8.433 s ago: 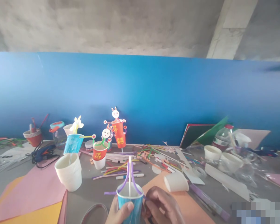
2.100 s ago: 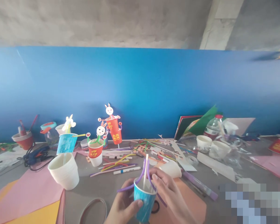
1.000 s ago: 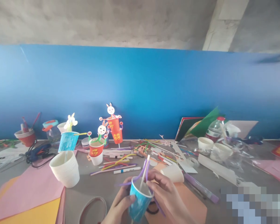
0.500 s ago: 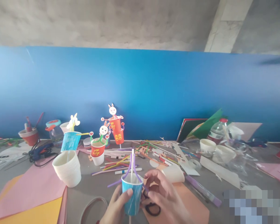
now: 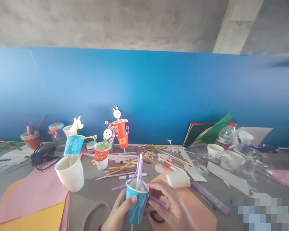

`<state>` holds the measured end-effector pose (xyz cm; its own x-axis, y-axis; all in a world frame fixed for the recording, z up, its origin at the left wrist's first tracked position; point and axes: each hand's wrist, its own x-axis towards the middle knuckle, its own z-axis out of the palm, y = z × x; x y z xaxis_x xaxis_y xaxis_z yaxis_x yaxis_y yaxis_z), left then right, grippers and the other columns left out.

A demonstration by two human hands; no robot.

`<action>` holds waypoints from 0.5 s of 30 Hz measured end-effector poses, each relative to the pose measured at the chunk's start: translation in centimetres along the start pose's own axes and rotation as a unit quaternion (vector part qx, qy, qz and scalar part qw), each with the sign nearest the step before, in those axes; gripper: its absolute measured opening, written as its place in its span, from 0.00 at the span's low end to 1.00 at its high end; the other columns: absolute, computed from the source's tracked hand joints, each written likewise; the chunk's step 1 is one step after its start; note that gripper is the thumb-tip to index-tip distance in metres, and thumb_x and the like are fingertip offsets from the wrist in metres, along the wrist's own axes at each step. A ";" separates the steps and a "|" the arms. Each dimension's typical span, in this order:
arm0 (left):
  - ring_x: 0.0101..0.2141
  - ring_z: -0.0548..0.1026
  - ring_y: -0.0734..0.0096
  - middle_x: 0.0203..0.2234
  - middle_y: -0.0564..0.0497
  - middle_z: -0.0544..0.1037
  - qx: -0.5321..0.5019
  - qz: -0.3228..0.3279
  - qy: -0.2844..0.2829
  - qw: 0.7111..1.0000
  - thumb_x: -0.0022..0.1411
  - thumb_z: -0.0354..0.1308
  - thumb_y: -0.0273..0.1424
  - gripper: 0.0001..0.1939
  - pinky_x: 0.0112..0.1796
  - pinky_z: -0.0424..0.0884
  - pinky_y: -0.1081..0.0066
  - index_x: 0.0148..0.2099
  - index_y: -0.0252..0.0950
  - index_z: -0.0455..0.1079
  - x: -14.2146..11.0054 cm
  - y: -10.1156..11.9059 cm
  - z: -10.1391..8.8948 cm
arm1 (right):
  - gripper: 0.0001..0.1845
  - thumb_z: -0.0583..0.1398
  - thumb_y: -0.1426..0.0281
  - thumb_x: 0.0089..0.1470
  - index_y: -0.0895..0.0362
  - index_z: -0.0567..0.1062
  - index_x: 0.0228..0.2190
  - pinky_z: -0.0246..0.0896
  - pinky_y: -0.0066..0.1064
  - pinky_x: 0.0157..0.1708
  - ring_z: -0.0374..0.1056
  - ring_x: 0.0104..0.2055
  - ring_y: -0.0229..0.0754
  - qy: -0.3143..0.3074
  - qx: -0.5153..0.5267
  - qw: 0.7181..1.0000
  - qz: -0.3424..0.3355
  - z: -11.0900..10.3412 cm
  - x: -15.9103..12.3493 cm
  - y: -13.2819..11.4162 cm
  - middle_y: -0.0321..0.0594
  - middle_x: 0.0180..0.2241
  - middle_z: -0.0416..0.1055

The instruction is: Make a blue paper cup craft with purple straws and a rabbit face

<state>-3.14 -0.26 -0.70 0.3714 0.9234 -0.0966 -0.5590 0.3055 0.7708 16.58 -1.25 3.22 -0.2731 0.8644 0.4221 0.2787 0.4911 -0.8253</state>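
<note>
Left hand (image 5: 120, 210) grips blue cup (image 5: 136, 205) at near edge of tabletop (image 5: 86, 189); white straw (image 5: 139, 171) upright inside, purple strips (image 5: 119, 187) over rim; right hand (image 5: 170, 205) fingers right strip; white cup stack (image 5: 71, 175) left, white cup (image 5: 178, 178) lying on its side right of blue cup

1. I saw a blue wall panel (image 5: 159, 93), paler toward both sides.
2. Above it I made out mottled grey concrete (image 5: 98, 24) and a lighter beam (image 5: 240, 27).
3. A grey surface (image 5: 79, 205) met the panel's foot.
</note>
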 end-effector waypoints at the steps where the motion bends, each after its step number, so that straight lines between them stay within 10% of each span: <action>1: 0.34 0.81 0.52 0.34 0.42 0.84 0.007 0.001 -0.003 1.000 0.52 0.72 0.42 0.24 0.36 0.75 0.58 0.49 0.36 0.77 0.0 0.1 -0.2 | 0.12 0.61 0.64 0.62 0.50 0.77 0.47 0.72 0.33 0.38 0.75 0.38 0.46 -0.010 -0.016 1.000 -0.024 -0.2 0.0 0.1 0.43 0.39 0.77; 15: 0.31 0.82 0.57 0.35 0.43 0.84 0.102 0.004 -0.097 0.990 0.49 0.72 0.45 0.28 0.30 0.76 0.66 0.49 0.35 0.75 0.2 1.6 0.0 | 0.08 0.62 0.64 0.63 0.54 0.81 0.37 0.68 0.27 0.34 0.73 0.33 0.41 -0.021 -0.054 0.989 -0.135 -1.9 0.3 -0.5 0.42 0.31 0.78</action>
<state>-4.03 0.40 0.51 0.5140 0.8576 0.0169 -0.4088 0.2276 0.8838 18.08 -1.07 4.47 -0.3883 0.6964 0.6035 0.2863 0.7137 -0.6393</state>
